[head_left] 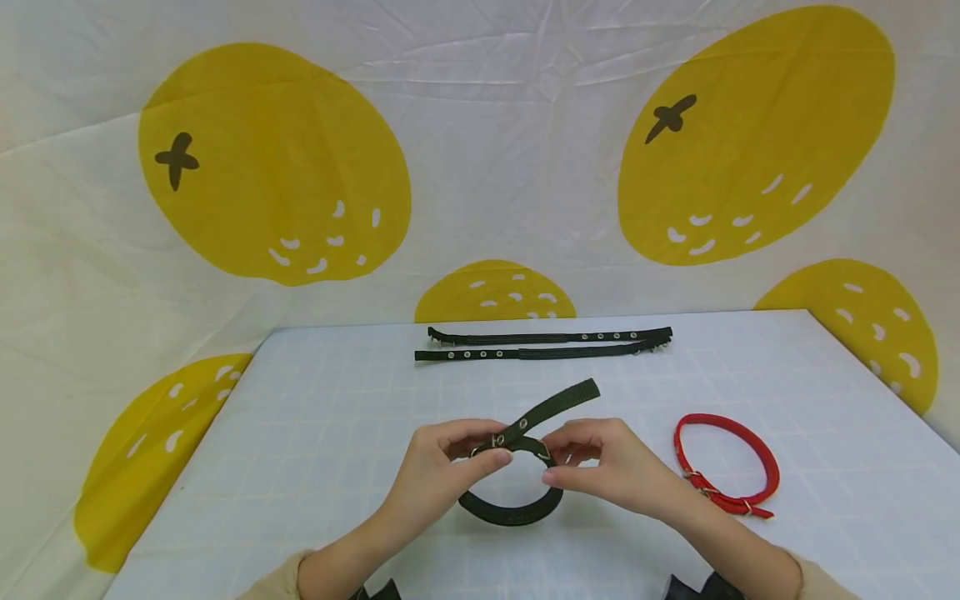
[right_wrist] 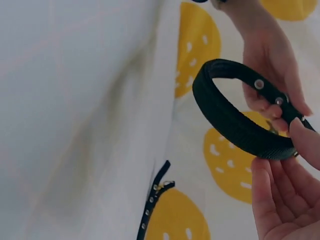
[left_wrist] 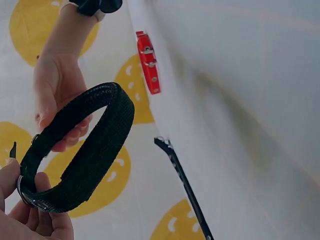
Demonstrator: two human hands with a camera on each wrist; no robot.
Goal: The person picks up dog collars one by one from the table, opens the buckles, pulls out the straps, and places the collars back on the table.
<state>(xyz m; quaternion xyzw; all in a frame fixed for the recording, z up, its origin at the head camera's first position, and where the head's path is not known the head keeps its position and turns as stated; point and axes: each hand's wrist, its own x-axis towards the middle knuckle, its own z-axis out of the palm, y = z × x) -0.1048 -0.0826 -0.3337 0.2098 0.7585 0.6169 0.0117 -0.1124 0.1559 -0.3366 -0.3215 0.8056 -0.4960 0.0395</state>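
A dark green pet collar (head_left: pixel 512 515) is bent into a loop above the table. Its eyeleted free end (head_left: pixel 558 402) sticks up and to the right. On the left of the loop, my left hand (head_left: pixel 433 471) pinches the strap by the buckle between thumb and fingers. Opposite it, my right hand (head_left: pixel 617 468) holds the band between thumb and fingertips, close to a metal ring. The left wrist view shows the padded band (left_wrist: pixel 107 157) side-on. Metal eyelets (right_wrist: pixel 259 84) along the strap show in the right wrist view.
A red collar (head_left: pixel 773 469), buckled into a ring, lies right of my right forearm. Two dark straps with eyelets, a rear one (head_left: pixel 517 339) and a nearer one (head_left: pixel 570 352), lie side by side toward the table's (head_left: pixel 315 400) far edge. A fruit-print cloth (head_left: pixel 510 167) hangs behind.
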